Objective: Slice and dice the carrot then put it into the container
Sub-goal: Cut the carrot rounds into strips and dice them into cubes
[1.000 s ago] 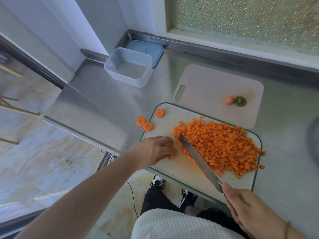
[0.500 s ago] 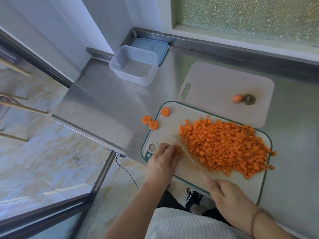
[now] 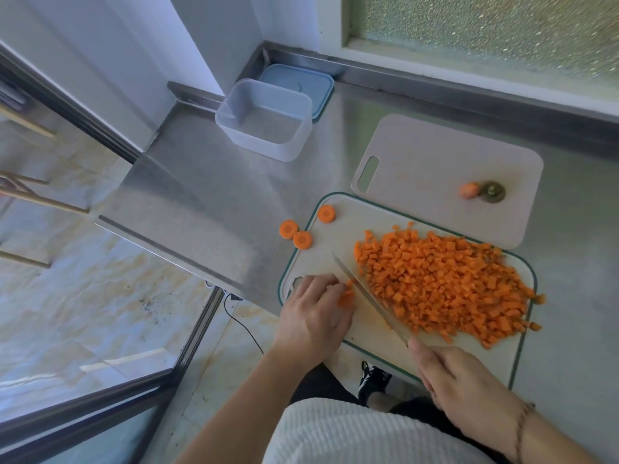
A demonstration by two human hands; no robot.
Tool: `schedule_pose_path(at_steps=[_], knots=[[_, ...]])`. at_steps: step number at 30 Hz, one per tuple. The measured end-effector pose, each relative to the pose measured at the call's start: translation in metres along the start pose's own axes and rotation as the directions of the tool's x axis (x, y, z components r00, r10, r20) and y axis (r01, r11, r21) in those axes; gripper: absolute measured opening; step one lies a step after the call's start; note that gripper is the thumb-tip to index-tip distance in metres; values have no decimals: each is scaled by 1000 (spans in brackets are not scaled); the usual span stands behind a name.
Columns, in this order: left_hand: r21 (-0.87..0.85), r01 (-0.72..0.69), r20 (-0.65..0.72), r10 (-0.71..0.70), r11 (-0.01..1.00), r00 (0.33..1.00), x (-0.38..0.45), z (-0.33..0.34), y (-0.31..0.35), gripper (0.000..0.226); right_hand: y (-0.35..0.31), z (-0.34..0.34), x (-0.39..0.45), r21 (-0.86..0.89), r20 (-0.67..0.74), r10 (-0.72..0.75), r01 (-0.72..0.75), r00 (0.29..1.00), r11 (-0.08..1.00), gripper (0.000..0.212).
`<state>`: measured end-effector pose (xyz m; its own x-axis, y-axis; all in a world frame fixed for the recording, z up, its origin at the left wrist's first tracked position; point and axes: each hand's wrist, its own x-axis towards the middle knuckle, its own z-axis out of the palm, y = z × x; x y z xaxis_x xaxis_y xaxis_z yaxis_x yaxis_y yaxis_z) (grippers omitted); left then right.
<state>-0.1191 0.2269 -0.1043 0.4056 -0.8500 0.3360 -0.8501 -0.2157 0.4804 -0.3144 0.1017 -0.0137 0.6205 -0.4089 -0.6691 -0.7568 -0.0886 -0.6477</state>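
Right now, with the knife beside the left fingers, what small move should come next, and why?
Probably one more chop: the left hand pins a few uncut carrot bits, and the knife in the right hand lies right beside them. The dice pile stays on the board; the container looks empty.

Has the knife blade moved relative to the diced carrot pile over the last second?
Yes. The knife has turned from lying flat to standing on edge and now sits against the left side of the diced carrot pile, gripped by the right hand.

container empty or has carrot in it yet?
Empty. The clear container shows only its bare bottom; the diced carrot is all on the cutting board.
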Motion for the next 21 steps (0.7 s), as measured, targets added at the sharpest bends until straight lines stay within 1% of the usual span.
schedule_pose_path(at_steps=[2, 4, 9, 11, 13, 15, 18, 21], knots=[[-21, -76, 35, 77, 997, 996, -1, 2, -5, 15, 1, 1, -2, -21, 15, 13, -13, 1000, 1000, 60], [-45, -99, 56, 101, 994, 993, 1, 4, -7, 12, 2, 2, -4, -38, 21, 34, -34, 999, 999, 61], [-86, -89, 51, 93, 992, 994, 5, 9, -7, 11, 3, 2, -11, -73, -14, 63, -64, 998, 995, 58], [-114, -87, 43, 92, 990, 995, 5, 10, -7, 9, 0, 6, -8, -107, -9, 60, -60, 998, 992, 63], [-143, -78, 36, 84, 987, 996, 5, 10, -7, 13, -3, 11, -1, -125, -3, 37, -37, 999, 991, 64], [-148, -65, 43, 73, 987, 996, 3, 10, -7, 11, -6, 14, 6, -104, -20, 5, -7, 1000, 995, 59], [-136, -66, 29, 71, 988, 997, 0, 8, -10, 6, -4, 13, 8, -42, -45, -35, 33, 998, 999, 59], [-139, -79, 18, 82, 987, 996, 1, 7, -11, 4, 5, 11, -2, -25, -31, -4, 4, 1000, 1000, 62]])
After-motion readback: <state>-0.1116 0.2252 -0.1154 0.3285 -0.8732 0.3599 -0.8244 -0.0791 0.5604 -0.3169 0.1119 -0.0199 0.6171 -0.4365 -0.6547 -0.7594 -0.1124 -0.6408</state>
